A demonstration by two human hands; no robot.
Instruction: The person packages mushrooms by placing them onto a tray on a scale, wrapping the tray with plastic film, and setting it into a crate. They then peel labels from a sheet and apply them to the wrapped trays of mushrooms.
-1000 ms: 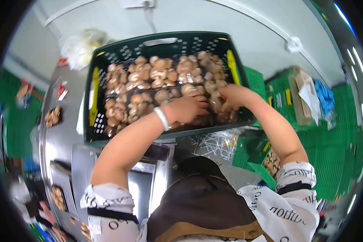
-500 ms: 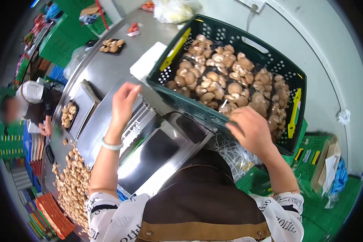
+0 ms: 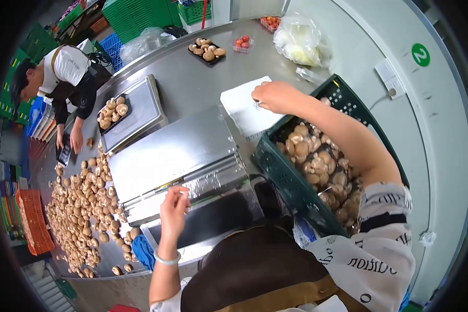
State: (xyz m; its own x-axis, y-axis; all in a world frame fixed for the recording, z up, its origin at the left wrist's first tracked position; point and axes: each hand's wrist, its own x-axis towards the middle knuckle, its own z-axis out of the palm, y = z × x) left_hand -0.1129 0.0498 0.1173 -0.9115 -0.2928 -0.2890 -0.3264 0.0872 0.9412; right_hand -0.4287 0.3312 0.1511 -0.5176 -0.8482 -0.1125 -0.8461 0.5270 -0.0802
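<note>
My right hand (image 3: pixel 276 98) is closed over the white paper (image 3: pixel 244 106), fingertips pinched together at a small detail I cannot make out. Its forearm crosses above a dark green crate (image 3: pixel 291 182) filled with packs of brown mushrooms (image 3: pixel 317 161). My left hand (image 3: pixel 174 209), fingers loosely bent and seemingly holding nothing, hovers before the front of a metal wrapping machine (image 3: pixel 166 151). Clear film (image 3: pixel 218 182) lies along the machine's front edge, near that hand.
Loose mushrooms (image 3: pixel 83 213) are heaped on the left. A scale (image 3: pixel 135 114) carries a mushroom tray (image 3: pixel 112 112). Another mushroom tray (image 3: pixel 207 50), tomatoes (image 3: pixel 242 44) and a bagged vegetable (image 3: pixel 301 41) stand farther back. A co-worker (image 3: pixel 70 73) leans over the table at left.
My view has swung to the left. My right hand has left the crate's near rim and reached the white paper. My left hand has drawn back from the machine's top toward its front.
</note>
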